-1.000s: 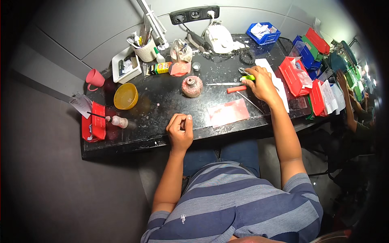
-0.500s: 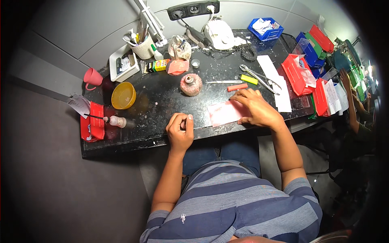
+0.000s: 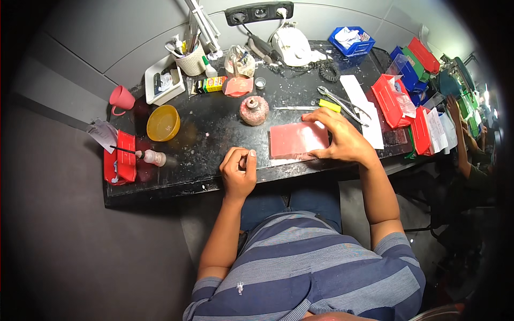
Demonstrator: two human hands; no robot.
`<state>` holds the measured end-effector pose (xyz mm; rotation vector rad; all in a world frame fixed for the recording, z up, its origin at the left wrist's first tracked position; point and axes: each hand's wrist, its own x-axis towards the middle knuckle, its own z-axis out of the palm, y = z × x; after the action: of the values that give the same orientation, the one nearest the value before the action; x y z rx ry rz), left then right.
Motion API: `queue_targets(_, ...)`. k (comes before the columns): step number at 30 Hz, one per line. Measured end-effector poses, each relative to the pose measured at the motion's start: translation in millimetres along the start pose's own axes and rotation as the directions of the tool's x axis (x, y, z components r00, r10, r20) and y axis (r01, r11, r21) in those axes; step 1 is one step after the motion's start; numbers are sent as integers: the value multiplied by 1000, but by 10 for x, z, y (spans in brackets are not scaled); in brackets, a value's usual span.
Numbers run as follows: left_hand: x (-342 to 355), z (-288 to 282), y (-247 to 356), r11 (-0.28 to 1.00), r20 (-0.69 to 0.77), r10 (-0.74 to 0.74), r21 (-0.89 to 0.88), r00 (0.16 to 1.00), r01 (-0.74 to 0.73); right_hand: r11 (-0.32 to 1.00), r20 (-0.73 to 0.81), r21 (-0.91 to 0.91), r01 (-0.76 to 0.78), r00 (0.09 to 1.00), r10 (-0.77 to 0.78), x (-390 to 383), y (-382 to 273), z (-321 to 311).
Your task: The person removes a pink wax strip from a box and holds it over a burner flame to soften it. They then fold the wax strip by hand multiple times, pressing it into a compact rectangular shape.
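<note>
My right hand (image 3: 345,140) spans the right end of a flat pink rectangular sheet (image 3: 294,140), thumb at its near edge and fingers at its far side. The sheet looks like wax and shines under the light. A pale strip shows beneath its near edge. My left hand (image 3: 238,167) rests curled at the table's front edge, apart from the sheet, with nothing visible in it. Beyond the sheet lie a slim metal instrument (image 3: 295,108), a yellow block (image 3: 329,105) and long-handled pliers (image 3: 342,104). A round, pink-spattered burner-like pot (image 3: 254,112) stands to the left.
An amber bowl (image 3: 163,123), pink mug (image 3: 122,99) and red bin (image 3: 126,155) stand left. White tray (image 3: 165,96), brush cup (image 3: 191,63) and white machine (image 3: 292,47) line the back. Red bins (image 3: 390,101) stand right; another person's arm (image 3: 459,128) shows far right.
The sheet, pale with glare before, now shows solid pink and sits slightly farther from me. My right hand has shifted up over the red stick's place. My left hand stays put.
</note>
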<state>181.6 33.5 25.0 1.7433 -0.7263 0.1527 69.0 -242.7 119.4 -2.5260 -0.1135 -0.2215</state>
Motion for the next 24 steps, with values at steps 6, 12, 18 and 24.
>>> queue_targets(6, -19, -27, -25, 996, -12, -47, -76, 999, 46, 983, -82, 182, 5, 997, 10, 261, -176, -110)
queue_targets(12, 3, -47, -82, 936, 8, -163, -315, 987, 157, 976, -212, 213, 36, 977, 10, 622, -68, 11)
queue_targets(18, -18, -58, -66, 950, 9, -163, -269, 987, 160, 938, -171, 341, -60, 977, 125, 817, 141, 179)
queue_targets(24, 3, -57, -59, 965, -38, -116, -242, 993, 103, 890, -112, 424, -165, 966, 233, 977, 330, 246)
